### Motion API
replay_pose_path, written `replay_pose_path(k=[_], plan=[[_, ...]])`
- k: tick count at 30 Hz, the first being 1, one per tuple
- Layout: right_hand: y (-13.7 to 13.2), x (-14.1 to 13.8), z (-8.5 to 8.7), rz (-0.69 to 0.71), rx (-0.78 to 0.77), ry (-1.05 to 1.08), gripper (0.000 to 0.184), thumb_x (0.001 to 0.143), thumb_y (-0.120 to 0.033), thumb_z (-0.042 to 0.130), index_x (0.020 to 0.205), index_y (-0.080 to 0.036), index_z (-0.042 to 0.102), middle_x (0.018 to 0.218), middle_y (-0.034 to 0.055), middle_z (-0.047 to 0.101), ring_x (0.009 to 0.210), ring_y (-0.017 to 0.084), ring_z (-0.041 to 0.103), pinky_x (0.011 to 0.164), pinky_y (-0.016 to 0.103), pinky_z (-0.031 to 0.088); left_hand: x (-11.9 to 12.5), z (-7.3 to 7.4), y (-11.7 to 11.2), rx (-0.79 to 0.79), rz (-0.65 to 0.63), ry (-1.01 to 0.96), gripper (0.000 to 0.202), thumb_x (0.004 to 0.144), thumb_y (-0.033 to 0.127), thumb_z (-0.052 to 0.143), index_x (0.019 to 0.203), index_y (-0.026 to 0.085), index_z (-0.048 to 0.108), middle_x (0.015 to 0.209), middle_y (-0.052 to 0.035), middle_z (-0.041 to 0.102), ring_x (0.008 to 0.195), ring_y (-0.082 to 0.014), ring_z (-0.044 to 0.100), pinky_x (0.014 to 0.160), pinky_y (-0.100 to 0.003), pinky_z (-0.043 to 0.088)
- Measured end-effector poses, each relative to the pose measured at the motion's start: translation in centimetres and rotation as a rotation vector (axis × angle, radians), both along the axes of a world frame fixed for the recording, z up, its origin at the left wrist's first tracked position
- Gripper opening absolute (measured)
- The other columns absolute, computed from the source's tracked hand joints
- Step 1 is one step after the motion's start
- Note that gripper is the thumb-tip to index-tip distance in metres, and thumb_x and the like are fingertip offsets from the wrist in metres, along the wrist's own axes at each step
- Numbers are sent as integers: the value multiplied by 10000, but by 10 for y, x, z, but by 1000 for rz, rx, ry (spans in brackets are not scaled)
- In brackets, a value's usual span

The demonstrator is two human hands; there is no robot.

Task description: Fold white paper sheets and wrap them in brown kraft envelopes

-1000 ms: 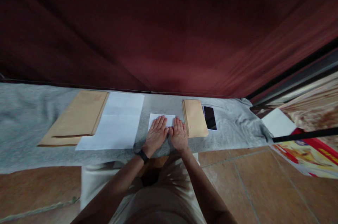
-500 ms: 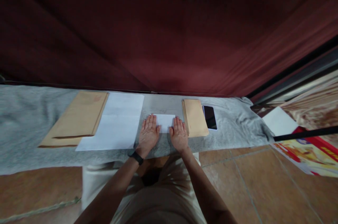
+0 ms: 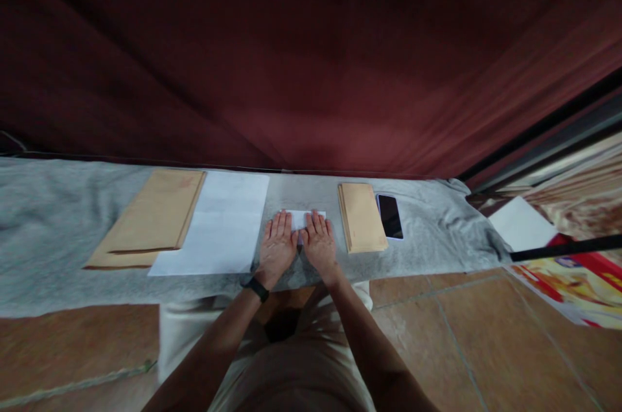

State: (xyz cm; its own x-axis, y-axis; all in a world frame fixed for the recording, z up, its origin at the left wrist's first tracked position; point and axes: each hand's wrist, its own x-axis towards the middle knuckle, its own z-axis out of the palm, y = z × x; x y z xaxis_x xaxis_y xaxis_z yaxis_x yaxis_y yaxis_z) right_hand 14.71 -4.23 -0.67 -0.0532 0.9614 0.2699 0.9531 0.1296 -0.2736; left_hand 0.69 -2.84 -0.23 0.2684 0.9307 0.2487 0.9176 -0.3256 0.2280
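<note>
White paper (image 3: 299,220), the small piece, is lying just below the frame's centre, its long axis, as I'm seeing it, running left to right, with the left hand (image 3: 276,250) and right hand (image 3: 319,246) both resting flat on it, equally near, clutching nothing.

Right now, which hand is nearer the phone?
Right: the right hand lies across the small brown stack from the phone; the left hand is farther off, past the right hand.
</note>
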Motion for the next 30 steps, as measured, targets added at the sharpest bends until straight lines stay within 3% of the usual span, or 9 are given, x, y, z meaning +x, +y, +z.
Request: replay_pose_path(k=[5,13,16,20,25,30], plan=[[-1,10,-6,-69,58,-28,559,1073,-359,370,1533,-41,377,1574,223,407,1499,278,335,1199,497,302,1,0,1,4,4,-4,610,1012,325,306,1536,17,360,1595,-201,370,1527,-298,272,1243,-524,229],[-20,19,-9,-120,68,-29,575,1072,-365,345,1558,-57,334,1581,220,398,1486,288,357,1187,499,313,-6,-2,-12,16,36,-129,566,978,219,356,1519,60,399,1579,-193,412,1482,-300,374,1208,-508,331],[-26,21,-8,-117,35,-42,591,1069,-364,357,1563,-43,317,1596,219,369,1493,287,344,1197,488,297,-8,-8,-20,-63,54,-301,569,932,151,407,1497,93,436,1599,-173,392,1468,-290,400,1193,-476,373],[-27,20,-5,-112,17,-50,594,1066,-358,369,1564,-39,315,1593,220,370,1498,291,336,1206,495,277,-10,-7,-13,-257,185,-708,556,881,158,516,1437,167,514,1588,-122,426,1448,-268,429,1193,-424,384],[-27,19,-3,-118,31,-39,581,1063,-339,367,1564,-48,321,1589,214,381,1487,293,358,1205,497,282,-15,5,6,-440,379,-1109,545,792,174,657,1334,184,592,1218,-100,689,1119,-256,662,998,-411,528],[-28,20,1,-119,30,-10,552,1052,-298,394,1547,-57,364,1581,202,403,1485,290,360,1209,493,283,-10,15,8,-468,487,-1280,610,700,115,692,1299,178,600,965,-40,705,893,-203,678,857,-348,542]])
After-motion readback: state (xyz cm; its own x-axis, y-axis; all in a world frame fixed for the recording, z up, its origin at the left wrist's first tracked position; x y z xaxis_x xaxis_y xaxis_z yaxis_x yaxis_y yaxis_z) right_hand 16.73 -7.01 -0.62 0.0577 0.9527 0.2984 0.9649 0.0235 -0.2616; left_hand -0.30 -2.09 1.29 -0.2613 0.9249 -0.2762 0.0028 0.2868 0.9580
